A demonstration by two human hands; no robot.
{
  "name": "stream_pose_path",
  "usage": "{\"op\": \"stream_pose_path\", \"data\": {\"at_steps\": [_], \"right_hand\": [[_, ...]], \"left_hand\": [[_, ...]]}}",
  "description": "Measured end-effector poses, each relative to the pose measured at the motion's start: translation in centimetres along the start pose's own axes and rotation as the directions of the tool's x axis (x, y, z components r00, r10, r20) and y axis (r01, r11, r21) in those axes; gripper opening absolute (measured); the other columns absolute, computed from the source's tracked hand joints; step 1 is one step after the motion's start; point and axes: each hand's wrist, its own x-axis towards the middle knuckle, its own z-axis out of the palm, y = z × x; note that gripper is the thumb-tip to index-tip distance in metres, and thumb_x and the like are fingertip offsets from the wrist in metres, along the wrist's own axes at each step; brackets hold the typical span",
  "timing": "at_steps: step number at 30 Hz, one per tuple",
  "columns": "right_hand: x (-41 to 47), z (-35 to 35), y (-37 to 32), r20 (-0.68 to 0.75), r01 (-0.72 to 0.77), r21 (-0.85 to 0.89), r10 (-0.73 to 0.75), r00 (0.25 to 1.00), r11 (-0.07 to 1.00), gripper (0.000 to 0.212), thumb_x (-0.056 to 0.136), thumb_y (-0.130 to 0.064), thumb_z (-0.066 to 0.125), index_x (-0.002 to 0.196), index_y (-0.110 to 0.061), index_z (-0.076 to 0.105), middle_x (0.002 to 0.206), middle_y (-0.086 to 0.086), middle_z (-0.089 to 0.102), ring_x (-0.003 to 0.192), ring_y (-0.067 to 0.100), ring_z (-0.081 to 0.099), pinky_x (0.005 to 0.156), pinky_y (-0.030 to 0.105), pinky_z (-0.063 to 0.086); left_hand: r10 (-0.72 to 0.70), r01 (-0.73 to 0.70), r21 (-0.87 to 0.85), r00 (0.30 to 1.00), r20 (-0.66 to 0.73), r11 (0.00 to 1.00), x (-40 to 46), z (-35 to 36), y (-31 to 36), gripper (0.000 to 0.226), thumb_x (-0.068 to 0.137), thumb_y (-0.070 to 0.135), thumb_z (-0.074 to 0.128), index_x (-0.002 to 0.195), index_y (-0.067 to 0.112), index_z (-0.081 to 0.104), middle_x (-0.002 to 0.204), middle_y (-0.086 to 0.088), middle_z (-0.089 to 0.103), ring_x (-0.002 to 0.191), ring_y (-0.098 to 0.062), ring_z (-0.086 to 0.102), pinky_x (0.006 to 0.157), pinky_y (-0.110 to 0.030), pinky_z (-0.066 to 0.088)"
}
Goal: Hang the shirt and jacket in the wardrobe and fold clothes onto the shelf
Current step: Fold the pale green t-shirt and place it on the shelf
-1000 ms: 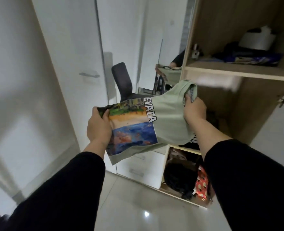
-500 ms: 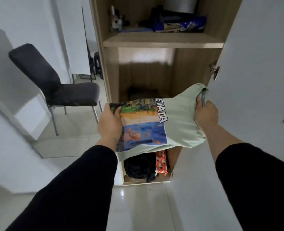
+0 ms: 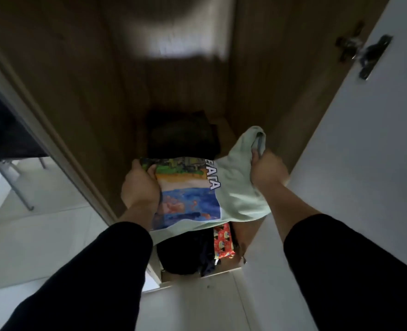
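Wooden wardrobe walls (image 3: 83, 87) fill the head view, dim inside, with a paler patch of light on the back panel. A white door (image 3: 365, 163) stands open on the right of the compartment, its metal hinge (image 3: 365, 56) high up. Left of the wardrobe, a dark chair (image 3: 4, 130) on metal legs stands on a pale tiled floor (image 3: 42, 247).

Every place below is given from the dark folded stack (image 3: 183, 134), which lies deep on the wardrobe shelf. A folded pale-green T-shirt (image 3: 236, 194), printed with a coloured landscape and white letters, hangs in the air just in front of that stack and nearer the camera, its far edge overlapping the stack's near edge in the picture. Whether it touches the stack or the shelf cannot be told. Its long axis runs left to right, across the shelf opening. The left hand (image 3: 139, 187) grips the printed end, fingers curled round the fold; the right hand (image 3: 268, 170) clenches the bunched plain end, which rides a little higher and farther in. Both hands are about equally near the stack, the right slightly closer. Judged from this, the shirt must travel forward and down, either onto the stack or in front of it.

Beneath the shirt, in a lower compartment, lie dark clothes (image 3: 183, 254) and a red patterned item (image 3: 224, 240).
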Motion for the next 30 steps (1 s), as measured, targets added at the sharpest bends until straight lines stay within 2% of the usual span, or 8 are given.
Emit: {"op": "stream_pose_path", "data": {"at_steps": [5,10,15,20,24,27,30], "right_hand": [[5.1,7.3,0.7,0.045,-0.027,0.022,0.026,0.999,0.999,0.048,0.103,-0.040,0.030,0.115,-0.003,0.057,0.117,0.020,0.062,0.107,0.036,0.060,0.074,0.034,0.042],[7.8,13.1,3.4,0.189,-0.087,-0.001,0.086,0.978,0.996,0.044,0.101,-0.033,0.033,0.116,-0.002,0.061,0.119,0.020,0.062,0.111,0.037,0.058,0.086,0.038,0.045],[8.2,16.1,4.1,0.056,-0.053,-0.173,0.063,0.996,0.984,0.049,0.105,-0.033,0.024,0.120,-0.002,0.059,0.124,0.018,0.060,0.115,0.034,0.057,0.087,0.036,0.047],[8.6,15.7,4.0,0.142,-0.072,-0.135,0.091,0.986,0.988,0.053,0.104,-0.038,0.024,0.129,-0.002,0.052,0.133,0.020,0.055,0.122,0.035,0.052,0.095,0.040,0.043],[8.0,13.5,3.4,0.278,-0.111,-0.045,0.119,0.953,0.993,0.066,0.095,-0.051,0.040,0.143,-0.006,0.033,0.142,0.020,0.046,0.128,0.038,0.046,0.104,0.046,0.040],[5.9,10.3,2.0,0.299,-0.026,-0.111,0.058,0.952,0.993,0.070,0.093,-0.049,0.044,0.148,-0.011,0.021,0.146,0.018,0.041,0.133,0.038,0.040,0.107,0.045,0.038],[3.1,6.3,0.2,0.319,0.058,-0.159,-0.004,0.948,0.986,0.065,0.095,-0.047,0.042,0.148,-0.014,0.022,0.144,0.015,0.042,0.131,0.036,0.041,0.104,0.043,0.039]], "left_hand": [[-0.019,0.019,-0.020,1.000,-0.003,1.000,5.3,5.8,-2.6,0.036,0.098,0.032,0.047,0.119,0.002,0.048,0.113,-0.028,0.061,0.106,-0.044,0.057,0.078,-0.043,0.046],[-0.045,0.045,-0.005,0.999,0.027,0.999,7.2,11.2,-5.4,0.039,0.096,0.037,0.050,0.121,0.007,0.052,0.115,-0.024,0.062,0.108,-0.041,0.057,0.082,-0.041,0.047],[-0.082,0.082,-0.011,0.997,0.002,0.997,7.0,14.1,-6.8,0.040,0.097,0.039,0.047,0.121,0.008,0.053,0.115,-0.025,0.062,0.108,-0.042,0.057,0.080,-0.041,0.046],[-0.143,0.144,-0.011,0.986,0.082,0.989,7.2,13.5,-6.8,0.046,0.097,0.041,0.044,0.123,0.003,0.049,0.122,-0.027,0.058,0.115,-0.042,0.054,0.089,-0.043,0.044],[-0.211,0.216,-0.012,0.962,0.171,0.976,6.9,11.3,-5.6,0.050,0.098,0.039,0.042,0.127,-0.001,0.040,0.131,-0.028,0.050,0.122,-0.042,0.049,0.098,-0.044,0.040],[-0.134,0.142,-0.031,0.971,0.198,0.989,5.1,8.7,-3.7,0.043,0.096,0.034,0.046,0.127,0.004,0.041,0.135,-0.022,0.045,0.121,-0.040,0.049,0.098,-0.044,0.042],[-0.020,0.031,-0.042,0.971,0.238,0.999,3.0,5.1,-1.6,0.043,0.097,0.031,0.045,0.135,0.011,0.040,0.137,-0.015,0.045,0.121,-0.035,0.050,0.098,-0.043,0.045]]}}
